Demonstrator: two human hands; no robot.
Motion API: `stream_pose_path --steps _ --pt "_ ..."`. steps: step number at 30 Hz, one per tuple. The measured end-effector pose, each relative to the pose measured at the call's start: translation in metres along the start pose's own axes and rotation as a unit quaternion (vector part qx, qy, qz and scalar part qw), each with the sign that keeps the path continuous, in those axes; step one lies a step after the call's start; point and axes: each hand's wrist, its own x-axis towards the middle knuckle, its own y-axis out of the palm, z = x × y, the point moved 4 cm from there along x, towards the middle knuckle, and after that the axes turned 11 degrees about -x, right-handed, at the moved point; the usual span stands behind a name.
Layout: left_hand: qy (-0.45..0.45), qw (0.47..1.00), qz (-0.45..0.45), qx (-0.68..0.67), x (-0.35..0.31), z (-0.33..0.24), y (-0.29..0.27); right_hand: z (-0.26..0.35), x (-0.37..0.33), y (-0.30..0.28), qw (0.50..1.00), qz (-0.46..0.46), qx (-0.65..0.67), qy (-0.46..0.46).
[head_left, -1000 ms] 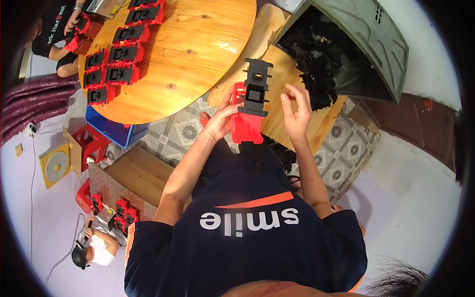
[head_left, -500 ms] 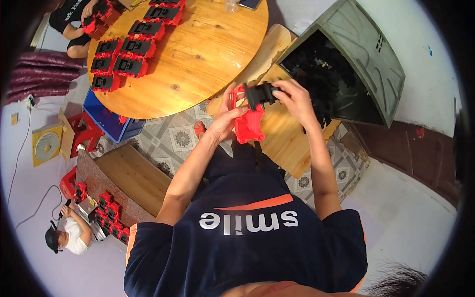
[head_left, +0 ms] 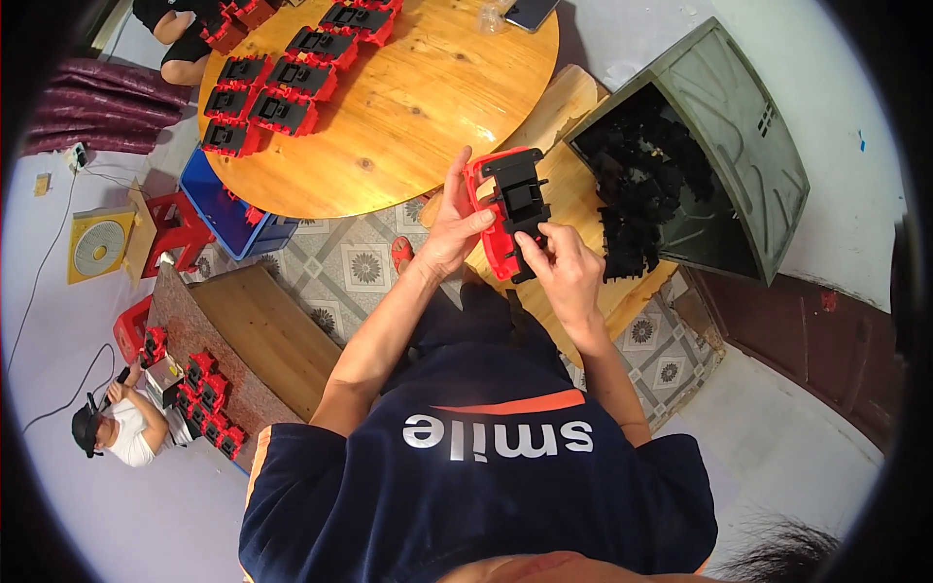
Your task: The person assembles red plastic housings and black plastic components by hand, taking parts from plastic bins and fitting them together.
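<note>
My left hand [head_left: 453,229] grips the red plastic housing [head_left: 496,245] by its left side, thumb on top and fingers stretched along the edge. Over the housing's open face lies a black plastic insert [head_left: 523,192], which has a square recess in its middle. My right hand [head_left: 568,274] is closed on the lower right edge of that insert, thumb and fingertips pressing it against the housing. Both parts are held up above a wooden bench. How deep the insert sits in the housing I cannot tell.
A large bin [head_left: 724,185] on its side holds many loose black parts [head_left: 646,185] at the right. Red-and-black assemblies [head_left: 282,112] stand in rows on the round wooden table [head_left: 408,117]. A blue crate [head_left: 228,219] stands at left. Two other people work at far left.
The black insert, tilted and partly off the red housing before, now lies along its face. My right hand has come down toward its lower edge, and the housing has turned.
</note>
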Motion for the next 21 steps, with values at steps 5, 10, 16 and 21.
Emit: stream_pose_path --steps 5,10,16,21 --pt "0.005 1.000 0.026 0.013 -0.001 -0.002 0.010 0.001 -0.003 0.004 0.999 0.007 -0.035 -0.005" --pt "-0.018 1.000 0.023 0.004 -0.006 -0.005 0.022 0.011 -0.009 0.006 0.999 0.009 -0.051 -0.018" --pt "0.004 0.999 0.004 0.038 -0.016 -0.001 0.016 0.005 -0.007 0.001 0.999 0.031 -0.014 -0.009" --pt "-0.011 0.997 0.004 0.077 -0.027 0.003 0.023 -0.011 0.034 0.017 0.985 -0.061 0.136 0.085"
